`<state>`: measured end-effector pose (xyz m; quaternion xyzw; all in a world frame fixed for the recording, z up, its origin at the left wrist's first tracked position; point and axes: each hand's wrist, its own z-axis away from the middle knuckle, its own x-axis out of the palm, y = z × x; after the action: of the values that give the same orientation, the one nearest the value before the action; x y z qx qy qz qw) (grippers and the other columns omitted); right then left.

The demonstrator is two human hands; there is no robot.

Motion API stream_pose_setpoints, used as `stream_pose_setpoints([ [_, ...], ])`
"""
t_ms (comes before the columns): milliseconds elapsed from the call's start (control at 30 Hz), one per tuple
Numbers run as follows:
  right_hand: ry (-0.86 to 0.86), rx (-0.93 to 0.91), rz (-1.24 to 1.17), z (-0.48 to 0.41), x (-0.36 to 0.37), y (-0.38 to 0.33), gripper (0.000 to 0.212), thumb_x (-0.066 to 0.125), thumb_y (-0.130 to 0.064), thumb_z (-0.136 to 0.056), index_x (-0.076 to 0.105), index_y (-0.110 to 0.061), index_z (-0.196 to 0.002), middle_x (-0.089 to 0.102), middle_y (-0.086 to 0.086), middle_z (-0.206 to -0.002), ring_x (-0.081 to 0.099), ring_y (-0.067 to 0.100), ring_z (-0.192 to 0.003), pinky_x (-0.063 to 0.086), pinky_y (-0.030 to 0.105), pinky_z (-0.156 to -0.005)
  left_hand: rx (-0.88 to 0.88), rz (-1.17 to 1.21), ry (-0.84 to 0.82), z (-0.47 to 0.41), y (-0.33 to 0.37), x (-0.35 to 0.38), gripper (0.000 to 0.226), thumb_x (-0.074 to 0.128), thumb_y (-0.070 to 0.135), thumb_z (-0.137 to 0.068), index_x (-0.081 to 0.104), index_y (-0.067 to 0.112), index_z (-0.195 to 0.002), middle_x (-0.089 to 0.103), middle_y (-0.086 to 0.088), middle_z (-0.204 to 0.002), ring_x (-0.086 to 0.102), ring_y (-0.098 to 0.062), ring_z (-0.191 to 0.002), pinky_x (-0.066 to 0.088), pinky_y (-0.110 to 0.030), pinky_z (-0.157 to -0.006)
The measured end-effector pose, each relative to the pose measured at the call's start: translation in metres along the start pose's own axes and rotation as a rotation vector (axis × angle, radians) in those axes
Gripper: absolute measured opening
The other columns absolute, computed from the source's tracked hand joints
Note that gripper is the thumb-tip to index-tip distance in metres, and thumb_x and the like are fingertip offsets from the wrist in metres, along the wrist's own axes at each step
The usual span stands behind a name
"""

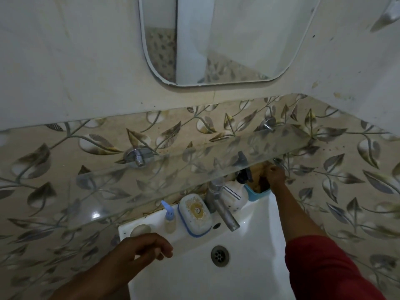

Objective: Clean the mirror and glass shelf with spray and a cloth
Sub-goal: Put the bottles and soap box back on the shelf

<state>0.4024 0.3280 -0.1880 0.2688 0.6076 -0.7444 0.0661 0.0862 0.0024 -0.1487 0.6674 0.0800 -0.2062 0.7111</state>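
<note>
A rounded mirror (216, 40) hangs on the white wall. Below it a clear glass shelf (173, 174) juts out on two chrome pegs. Under the shelf's right end, my right hand (275, 175) reaches into a blue tub (257, 194) and closes on a brownish cloth (260, 182). A white spray bottle (237, 195) with a dark trigger stands just left of the tub. My left hand (145, 247) hovers over the basin's left rim, fingers loosely curled and holding nothing.
A white basin (249, 245) with a drain sits below. On its back ledge stand a chrome tap (220, 204), a soap dish (195, 215) with blue trim, a small blue-capped bottle (169, 217) and a round soap (140, 230). Leaf-patterned tiles cover the wall.
</note>
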Motion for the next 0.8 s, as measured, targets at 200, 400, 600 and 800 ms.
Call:
stream_pose_setpoints([
  [200,0.028,-0.047,0.110,-0.002,-0.007,0.004,0.033,0.052,0.001,-0.087,0.057,0.009,-0.119,0.054,0.028,-0.131,0.050,0.041,-0.120,0.040,0.040,-0.099,-0.013,0.008,-0.006,0.000,0.004,0.001,0.033,0.050,0.000,-0.091,0.071,0.025,-0.090,0.071,0.011,-0.093,0.066,-0.012,-0.087,0.052,-0.022,-0.080],
  [400,0.173,0.025,-0.324,0.047,-0.040,0.008,0.022,0.050,0.003,-0.084,0.064,0.002,-0.100,0.059,0.018,-0.098,0.059,0.028,-0.080,0.050,0.036,-0.071,0.052,-0.091,0.199,-0.002,-0.005,-0.006,0.024,0.055,0.003,-0.088,0.070,0.022,-0.091,0.072,0.016,-0.093,0.062,-0.004,-0.091,0.047,-0.027,-0.086],
  [600,0.251,0.113,-0.599,0.161,-0.032,0.044,0.022,0.047,0.000,-0.085,0.065,-0.004,-0.098,0.064,0.013,-0.090,0.065,0.004,-0.047,0.051,0.013,-0.045,0.054,-0.427,0.506,-0.012,-0.034,-0.013,0.052,0.058,0.039,-0.064,0.068,0.007,-0.105,0.066,-0.010,-0.111,0.058,-0.024,-0.107,0.042,-0.038,-0.094],
  [800,0.144,0.146,-0.599,0.231,-0.003,0.043,0.018,0.048,0.002,-0.086,0.064,0.000,-0.095,0.064,0.016,-0.081,0.065,0.016,-0.056,0.049,0.026,-0.058,-0.342,-0.575,0.272,-0.029,-0.073,-0.014,0.082,0.075,0.035,-0.071,0.033,0.021,-0.140,0.038,-0.005,-0.146,0.034,-0.026,-0.134,0.029,-0.040,-0.109],
])
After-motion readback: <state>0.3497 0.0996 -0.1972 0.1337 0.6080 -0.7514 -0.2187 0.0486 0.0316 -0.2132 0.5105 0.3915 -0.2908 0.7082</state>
